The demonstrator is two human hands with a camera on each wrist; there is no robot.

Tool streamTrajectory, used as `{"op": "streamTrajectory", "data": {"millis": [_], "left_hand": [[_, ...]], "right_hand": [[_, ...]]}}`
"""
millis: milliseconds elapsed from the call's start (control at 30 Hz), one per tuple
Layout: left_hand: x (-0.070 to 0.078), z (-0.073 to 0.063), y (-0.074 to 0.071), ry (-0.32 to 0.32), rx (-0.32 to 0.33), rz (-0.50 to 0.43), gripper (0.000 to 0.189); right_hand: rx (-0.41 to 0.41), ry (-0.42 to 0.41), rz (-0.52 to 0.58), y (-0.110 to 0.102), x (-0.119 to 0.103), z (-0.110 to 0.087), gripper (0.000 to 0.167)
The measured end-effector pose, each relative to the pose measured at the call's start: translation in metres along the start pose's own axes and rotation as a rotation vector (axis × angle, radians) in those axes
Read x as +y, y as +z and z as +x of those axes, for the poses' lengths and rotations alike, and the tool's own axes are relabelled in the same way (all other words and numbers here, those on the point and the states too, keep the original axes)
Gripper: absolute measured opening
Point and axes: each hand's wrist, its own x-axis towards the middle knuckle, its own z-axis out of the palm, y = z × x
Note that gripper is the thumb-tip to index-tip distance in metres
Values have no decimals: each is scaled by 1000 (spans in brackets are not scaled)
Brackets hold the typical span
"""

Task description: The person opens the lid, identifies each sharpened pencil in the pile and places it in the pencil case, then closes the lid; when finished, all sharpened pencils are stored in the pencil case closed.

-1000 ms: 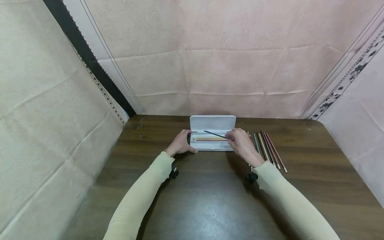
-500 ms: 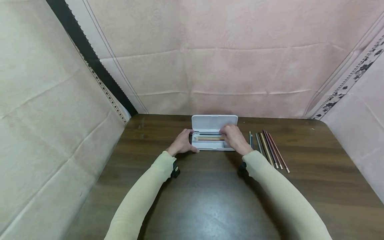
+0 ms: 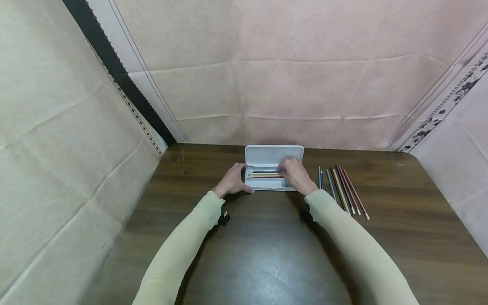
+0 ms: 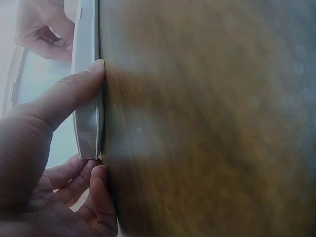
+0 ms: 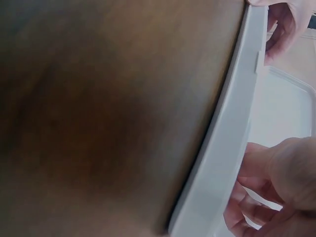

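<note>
An open white pencil case (image 3: 267,184) stands near the far side of the table, its lid (image 3: 268,155) raised at the back. Several pencils (image 3: 263,174) lie lengthwise in it, a dark one towards the back. At its left end my left hand (image 3: 233,179) grips the case, thumb (image 4: 81,86) on the front wall and fingers round the end. My right hand (image 3: 296,175) reaches into the right part, fingers (image 5: 254,207) bent down at the dark pencil's right end. The fingertips and that end are hidden in both the head and right wrist views.
To the right of the case several pencils (image 3: 346,190) lie side by side on the brown wooden table (image 3: 244,250), with two blue ones (image 3: 320,178) closest to my right hand. Pale cloth (image 3: 289,84) hangs behind the table and at both sides.
My right hand has moved left and over the case, bringing the dark pencil down from a slant to lie among the others. My left hand keeps its hold on the case.
</note>
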Motion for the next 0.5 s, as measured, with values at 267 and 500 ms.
{"op": "streamTrajectory", "data": {"millis": [267, 500], "left_hand": [[0, 1, 0, -2, -2, 8, 98], [-1, 1, 1, -4, -4, 14, 99]], "right_hand": [[-19, 30, -52, 1, -3, -1, 20], [-33, 40, -68, 3, -3, 0, 19]]}}
